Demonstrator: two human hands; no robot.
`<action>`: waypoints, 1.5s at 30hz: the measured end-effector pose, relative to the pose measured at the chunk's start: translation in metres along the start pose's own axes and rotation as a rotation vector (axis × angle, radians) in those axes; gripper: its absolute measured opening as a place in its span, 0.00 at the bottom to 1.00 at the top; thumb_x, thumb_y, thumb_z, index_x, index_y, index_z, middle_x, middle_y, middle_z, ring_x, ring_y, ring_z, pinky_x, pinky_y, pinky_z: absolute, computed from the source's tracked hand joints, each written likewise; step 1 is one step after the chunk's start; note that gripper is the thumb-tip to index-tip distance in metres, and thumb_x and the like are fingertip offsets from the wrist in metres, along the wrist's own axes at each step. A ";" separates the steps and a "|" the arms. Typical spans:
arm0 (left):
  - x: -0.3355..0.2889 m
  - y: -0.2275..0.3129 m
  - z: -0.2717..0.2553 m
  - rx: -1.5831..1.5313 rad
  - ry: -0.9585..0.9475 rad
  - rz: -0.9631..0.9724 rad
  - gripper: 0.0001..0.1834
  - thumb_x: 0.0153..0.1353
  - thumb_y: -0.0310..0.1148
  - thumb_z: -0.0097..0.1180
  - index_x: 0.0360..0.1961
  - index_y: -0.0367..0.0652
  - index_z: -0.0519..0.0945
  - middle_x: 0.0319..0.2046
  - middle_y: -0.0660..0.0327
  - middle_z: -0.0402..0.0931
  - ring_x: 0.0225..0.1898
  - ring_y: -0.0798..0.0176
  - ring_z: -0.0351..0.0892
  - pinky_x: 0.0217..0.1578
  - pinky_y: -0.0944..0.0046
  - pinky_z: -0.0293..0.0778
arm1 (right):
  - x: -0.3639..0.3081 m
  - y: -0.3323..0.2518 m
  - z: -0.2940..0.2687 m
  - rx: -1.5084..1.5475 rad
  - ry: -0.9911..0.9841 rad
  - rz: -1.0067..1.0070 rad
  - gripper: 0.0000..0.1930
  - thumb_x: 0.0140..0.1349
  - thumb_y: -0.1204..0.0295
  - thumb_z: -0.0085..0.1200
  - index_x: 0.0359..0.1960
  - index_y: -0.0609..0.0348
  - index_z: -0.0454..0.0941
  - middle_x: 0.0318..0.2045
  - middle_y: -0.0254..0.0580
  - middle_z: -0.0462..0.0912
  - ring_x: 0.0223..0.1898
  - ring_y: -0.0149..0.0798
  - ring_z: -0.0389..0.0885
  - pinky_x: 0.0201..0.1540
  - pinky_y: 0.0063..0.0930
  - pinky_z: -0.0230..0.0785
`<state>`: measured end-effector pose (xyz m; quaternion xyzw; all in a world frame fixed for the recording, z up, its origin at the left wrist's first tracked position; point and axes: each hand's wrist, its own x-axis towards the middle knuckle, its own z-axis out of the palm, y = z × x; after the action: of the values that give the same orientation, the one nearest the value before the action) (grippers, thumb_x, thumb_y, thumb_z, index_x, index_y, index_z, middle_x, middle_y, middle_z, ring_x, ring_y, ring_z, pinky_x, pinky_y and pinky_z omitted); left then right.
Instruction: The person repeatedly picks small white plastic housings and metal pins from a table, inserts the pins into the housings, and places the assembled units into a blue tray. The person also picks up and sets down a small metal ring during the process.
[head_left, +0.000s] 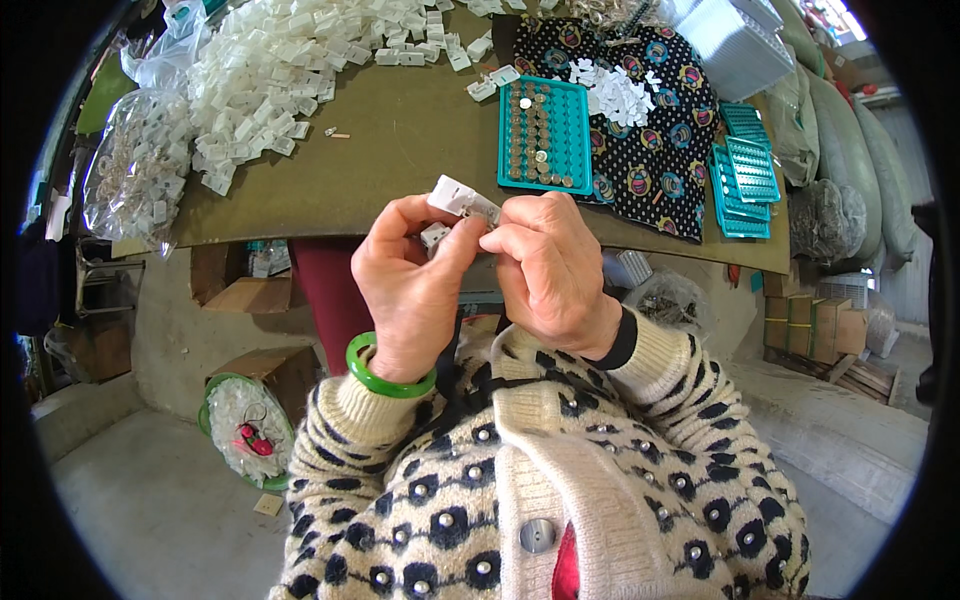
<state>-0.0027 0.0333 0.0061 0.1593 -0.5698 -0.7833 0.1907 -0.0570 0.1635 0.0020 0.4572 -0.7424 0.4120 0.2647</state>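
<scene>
Hands pinching one white plastic part (463, 197), left hand (410, 285), right hand (548, 262), both grips closed on it

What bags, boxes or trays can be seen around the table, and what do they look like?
Clear plastic bag of small white parts: table's left edge, crinkled.
Teal rectangular plastic tray: table centre, holding round metal pieces.
Stack of empty teal trays: right, on dotted cloth.
Brown cardboard boxes: floor, far right.
</scene>
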 end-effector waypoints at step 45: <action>-0.014 -0.014 -0.009 0.173 -0.191 0.189 0.09 0.56 0.15 0.61 0.39 0.33 0.80 0.29 0.67 0.68 0.29 0.74 0.64 0.31 0.75 0.62 | -0.004 -0.016 0.000 0.908 -0.122 1.050 0.10 0.62 0.83 0.44 0.44 0.64 0.71 0.38 0.34 0.76 0.40 0.24 0.72 0.45 0.18 0.67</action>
<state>0.0116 0.0365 -0.0094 0.0457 -0.6632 -0.7214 0.1940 -0.0405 0.1612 0.0045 0.1257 -0.6331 0.7286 -0.2290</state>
